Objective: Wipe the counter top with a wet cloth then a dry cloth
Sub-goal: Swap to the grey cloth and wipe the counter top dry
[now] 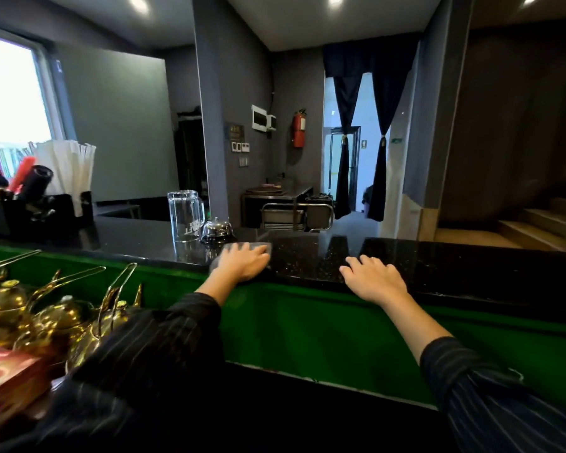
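A glossy black speckled counter top (455,263) runs across the middle of the view above a green front panel. A grey cloth (258,247) lies flat on it near the middle. My left hand (242,261) presses down on the cloth with fingers spread, covering most of it. My right hand (371,277) rests palm down on the bare counter to the right of the cloth, fingers apart, holding nothing.
An upturned glass mug (185,215) and a chrome call bell (217,230) stand just behind the cloth. A black holder with straws and tools (46,191) sits far left. Brass teapots (62,318) crowd the lower shelf at left.
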`<state>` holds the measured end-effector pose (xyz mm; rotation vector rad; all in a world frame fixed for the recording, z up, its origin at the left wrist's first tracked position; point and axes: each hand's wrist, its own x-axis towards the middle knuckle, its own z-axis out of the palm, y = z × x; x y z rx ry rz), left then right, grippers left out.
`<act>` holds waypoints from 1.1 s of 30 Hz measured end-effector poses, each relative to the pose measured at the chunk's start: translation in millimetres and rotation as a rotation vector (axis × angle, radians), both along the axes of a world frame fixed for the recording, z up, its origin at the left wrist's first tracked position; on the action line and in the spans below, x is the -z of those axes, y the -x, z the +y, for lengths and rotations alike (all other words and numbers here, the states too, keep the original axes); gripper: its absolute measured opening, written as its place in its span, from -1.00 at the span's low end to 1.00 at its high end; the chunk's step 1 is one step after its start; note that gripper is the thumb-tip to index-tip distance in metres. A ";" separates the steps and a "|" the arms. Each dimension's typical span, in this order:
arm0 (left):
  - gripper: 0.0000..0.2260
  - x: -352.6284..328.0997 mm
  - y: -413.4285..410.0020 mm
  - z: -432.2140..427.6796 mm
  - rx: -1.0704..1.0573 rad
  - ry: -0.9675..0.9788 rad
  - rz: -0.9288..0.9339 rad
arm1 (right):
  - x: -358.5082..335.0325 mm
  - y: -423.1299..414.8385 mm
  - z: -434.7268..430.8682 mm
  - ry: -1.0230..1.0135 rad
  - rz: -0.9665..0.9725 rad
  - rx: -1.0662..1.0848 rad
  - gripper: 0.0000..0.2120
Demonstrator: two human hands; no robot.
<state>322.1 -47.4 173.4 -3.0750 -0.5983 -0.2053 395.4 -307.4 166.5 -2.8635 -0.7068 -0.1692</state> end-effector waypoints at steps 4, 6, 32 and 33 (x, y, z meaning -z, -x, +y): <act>-0.33 0.4 -17.9 -93.2 0.274 -0.027 0.053 | -7.9 2.8 -1.2 0.020 0.056 -0.003 -0.47; -0.32 0.1 -12.7 -118.6 0.335 -0.002 0.064 | -23.5 4.9 -12.0 -0.053 0.180 -0.104 -0.48; -0.47 -4.5 -73.2 -279.4 0.533 0.071 0.057 | -6.4 -30.6 -203.9 0.046 0.039 0.150 -0.53; -0.48 -3.3 -75.3 -262.6 0.525 0.080 0.043 | -8.3 -31.1 -206.3 0.019 0.046 0.136 -0.54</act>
